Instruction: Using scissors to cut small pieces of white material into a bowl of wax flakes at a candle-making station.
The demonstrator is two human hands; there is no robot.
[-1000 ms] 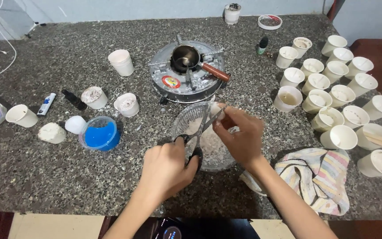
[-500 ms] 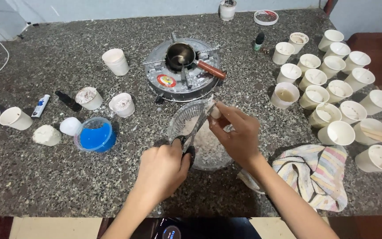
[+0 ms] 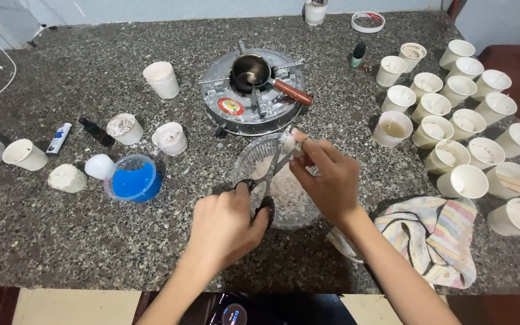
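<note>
Scissors (image 3: 264, 183) sit in my left hand (image 3: 227, 225), fingers through the black handles, blades angled up over the clear bowl (image 3: 245, 162) at frame centre. My right hand (image 3: 327, 177) pinches a white lump (image 3: 288, 143) at the blade tips, as before. Beyond stand the stove (image 3: 251, 99) and white cups (image 3: 452, 120) on the surface (image 3: 61, 241).

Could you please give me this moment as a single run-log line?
left hand: grips scissors | right hand: holds white piece at blades | below: clear bowl

A home craft bench: granite counter (image 3: 79, 241), small stove (image 3: 251, 93), rows of white paper cups (image 3: 464, 129).
</note>
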